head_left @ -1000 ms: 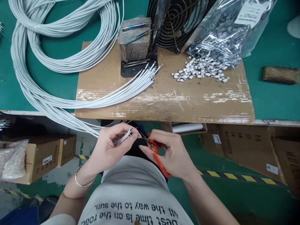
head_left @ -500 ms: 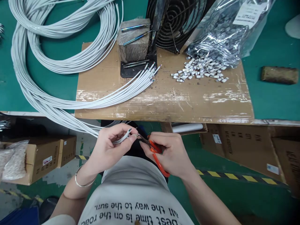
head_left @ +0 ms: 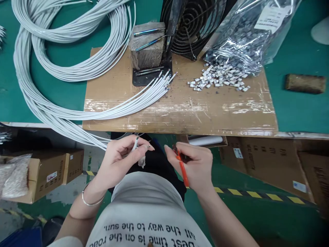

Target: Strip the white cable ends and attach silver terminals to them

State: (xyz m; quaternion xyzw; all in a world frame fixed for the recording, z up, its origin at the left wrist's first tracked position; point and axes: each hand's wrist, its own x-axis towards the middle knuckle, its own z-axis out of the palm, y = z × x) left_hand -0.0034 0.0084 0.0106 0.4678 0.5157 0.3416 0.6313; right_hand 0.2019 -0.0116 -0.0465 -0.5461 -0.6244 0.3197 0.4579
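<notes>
A green tabletop (head_left: pixel 300 109) spanned the upper half of the frame, with a brown cardboard sheet (head_left: pixel 226 118) on it at upper centre. White cables (head_left: pixel 28 68) lay coiled at upper left, one bundle fanning out across the sheet. At upper right sat a clear plastic bag (head_left: pixel 244 37), beside a black fan (head_left: pixel 194 20) at top centre. Just below the table edge, near the frame's centre, the left hand (head_left: pixel 120 156) was closed around white cables; well apart from it, right of centre, the right hand (head_left: pixel 195 163) was curled around orange-handled scissors (head_left: pixel 183 168), whose blades could not be made out. One dark-tipped cable end (head_left: pixel 135 143) stuck up between the left fingers. Small white pieces (head_left: pixel 219 77) lay scattered below the bag.
</notes>
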